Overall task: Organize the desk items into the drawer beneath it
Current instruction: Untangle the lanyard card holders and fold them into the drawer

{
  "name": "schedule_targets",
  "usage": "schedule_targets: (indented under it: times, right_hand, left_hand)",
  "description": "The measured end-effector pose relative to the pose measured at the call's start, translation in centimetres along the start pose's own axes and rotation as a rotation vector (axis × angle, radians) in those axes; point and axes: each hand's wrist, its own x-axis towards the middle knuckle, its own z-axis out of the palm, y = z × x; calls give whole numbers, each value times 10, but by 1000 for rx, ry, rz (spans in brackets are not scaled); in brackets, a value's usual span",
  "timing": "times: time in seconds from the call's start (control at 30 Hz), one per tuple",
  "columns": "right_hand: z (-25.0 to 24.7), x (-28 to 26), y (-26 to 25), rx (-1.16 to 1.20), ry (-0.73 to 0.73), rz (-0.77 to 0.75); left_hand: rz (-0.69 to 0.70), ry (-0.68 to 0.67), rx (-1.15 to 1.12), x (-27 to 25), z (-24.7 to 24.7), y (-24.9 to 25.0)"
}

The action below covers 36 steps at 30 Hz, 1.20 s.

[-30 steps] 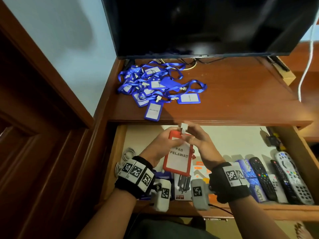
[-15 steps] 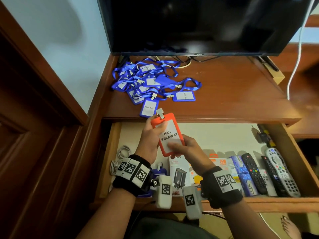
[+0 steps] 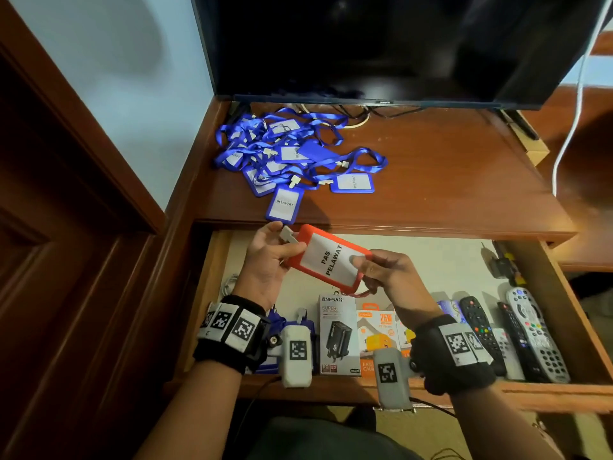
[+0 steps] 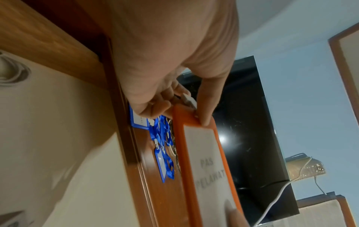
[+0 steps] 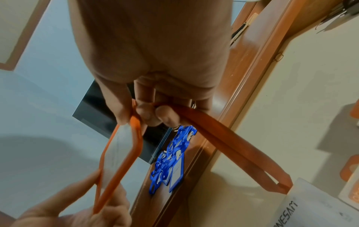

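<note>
The orange badge holder (image 3: 328,257), upright a second ago, now tips sideways over the open drawer (image 3: 212,293), left hand (image 3: 268,260) pinching its clip end, right hand (image 3: 388,277) gripping the other end plus the lanyard, so stowing looks close.

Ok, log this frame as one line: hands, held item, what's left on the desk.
left hand: holds orange badge holder | right hand: pinches it, strap gathered | over open drawer | blue lanyards on desk

Glossy varnished wooden desk (image 3: 447,180)
</note>
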Motion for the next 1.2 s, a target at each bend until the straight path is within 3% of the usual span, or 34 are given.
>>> schedule_targets:
  times: [0.37,0.53,0.67,0.93,1.2]
  right_hand:
    - [-10,-1,-15,128,100,-83]
    - [-5,6,-9,169,157,-99]
    - [1,6,-7,163,182,-27]
    - [10,2,4,226,70,180]
    - [29,2,8,83,-36,222]
  left_hand:
    - [-167,-251,570,-18,2,0]
    - [-220,-365,581,-21,6,-5]
    - [-232,-410,631,-22,6,-6]
    - [-118,-164,542,-13,4,-12]
    - [-44,-7,468,-18,22,-18]
